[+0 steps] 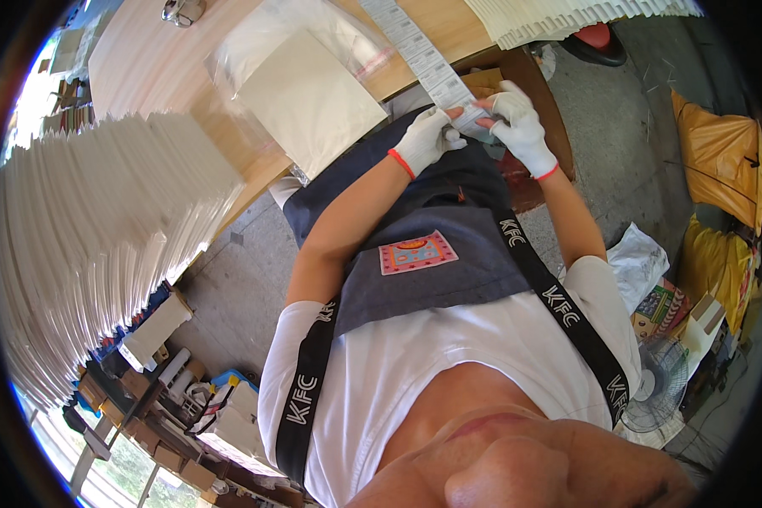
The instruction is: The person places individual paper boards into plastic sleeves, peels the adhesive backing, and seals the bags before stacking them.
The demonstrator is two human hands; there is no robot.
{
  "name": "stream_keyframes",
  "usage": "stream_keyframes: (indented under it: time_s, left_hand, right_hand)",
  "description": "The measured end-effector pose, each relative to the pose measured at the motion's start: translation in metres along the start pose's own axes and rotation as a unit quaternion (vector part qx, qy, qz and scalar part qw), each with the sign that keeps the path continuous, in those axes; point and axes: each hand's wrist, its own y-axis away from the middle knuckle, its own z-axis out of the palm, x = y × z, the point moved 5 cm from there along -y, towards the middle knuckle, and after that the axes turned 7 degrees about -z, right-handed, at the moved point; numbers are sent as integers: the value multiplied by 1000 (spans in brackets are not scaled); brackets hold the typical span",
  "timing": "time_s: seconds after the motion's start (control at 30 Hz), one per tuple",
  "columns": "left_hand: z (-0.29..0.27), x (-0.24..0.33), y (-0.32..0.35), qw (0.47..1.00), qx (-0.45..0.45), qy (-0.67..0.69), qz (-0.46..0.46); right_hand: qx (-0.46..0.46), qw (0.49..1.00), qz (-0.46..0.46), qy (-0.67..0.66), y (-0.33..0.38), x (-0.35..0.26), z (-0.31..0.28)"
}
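A long strip of printed white labels (pixel 432 72) runs from the table edge down to my lap. Its near end is between my two hands, which wear white gloves with red cuffs and bare fingertips. My left hand (pixel 429 142) is closed, with thumb and fingers pinching the strip's left edge. On the other side, my right hand (pixel 521 127) has its thumb and a finger at the strip's right edge. Left of the strip, a flat off-white packet (pixel 313 102) lies on clear plastic sleeves (pixel 250 42) and overhangs the table edge.
Tall stacks of white packets stand on the wooden table (pixel 135 63), one at the left (pixel 110 203), another at the far right (pixel 559 17). On the floor to the right are yellow sacks (pixel 720 161), a white bag (pixel 639 262) and a fan (pixel 656 385). Shelving with boxes (pixel 157 449) is lower left.
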Motion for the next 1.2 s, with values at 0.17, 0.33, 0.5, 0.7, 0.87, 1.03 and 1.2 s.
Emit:
stream_keyframes:
  time_s: [0.17, 0.33, 0.5, 0.7, 0.87, 1.03, 1.2]
  left_hand:
    - [8, 8, 1, 997, 72, 16, -12]
    - [-42, 0, 30, 978, 15, -206, -34]
    - [-120, -17, 107, 991, 96, 60, 75]
    - [-177, -1, 164, 899, 231, 253, 273]
    - [-165, 19, 186, 887, 269, 201, 317]
    - [-137, 64, 223, 886, 256, 71, 381]
    - [-68, 119, 267, 831, 279, -102, 470]
  right_hand:
    - [25, 949, -236, 208, -14, -49, -15]
    - [63, 994, -84, -11, -87, -47, 16]
    - [-121, 973, 87, -179, -203, -26, 125]
    - [-116, 993, -19, 17, -277, -25, 200]
    - [85, 974, -91, 189, -267, -42, 193]
    - [-75, 993, 91, -17, -222, -71, 106]
    - [-214, 931, 172, -239, -130, -30, 120]
